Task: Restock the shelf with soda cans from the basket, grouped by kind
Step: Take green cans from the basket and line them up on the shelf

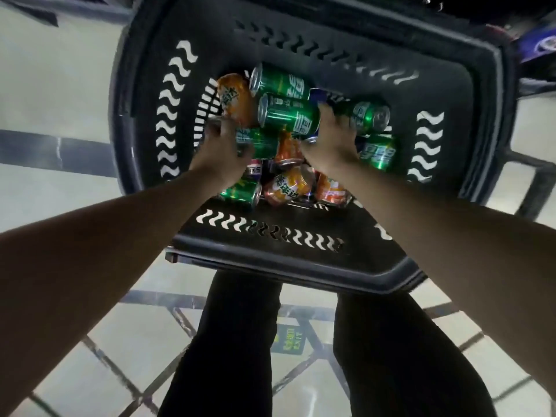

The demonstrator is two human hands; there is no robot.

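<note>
A black plastic basket (301,270) stands in front of me, holding several loose soda cans on their sides. Green cans (287,115) lie on top and to the right. Orange cans (234,97) lie at the far left and along the near side (285,188). A blue can (326,96) shows partly under my right hand (331,142), which is wrapped over it. My left hand (221,149), blurred, is curled around the end of a green can (258,142) in the middle of the pile. Another blue can (254,170) peeks out below it.
My legs in dark trousers (240,341) stand just behind the basket on a pale tiled floor (60,85). A green exit sticker (290,338) lies on the floor between my feet. A dark shelf edge with a blue package (538,43) shows at top right.
</note>
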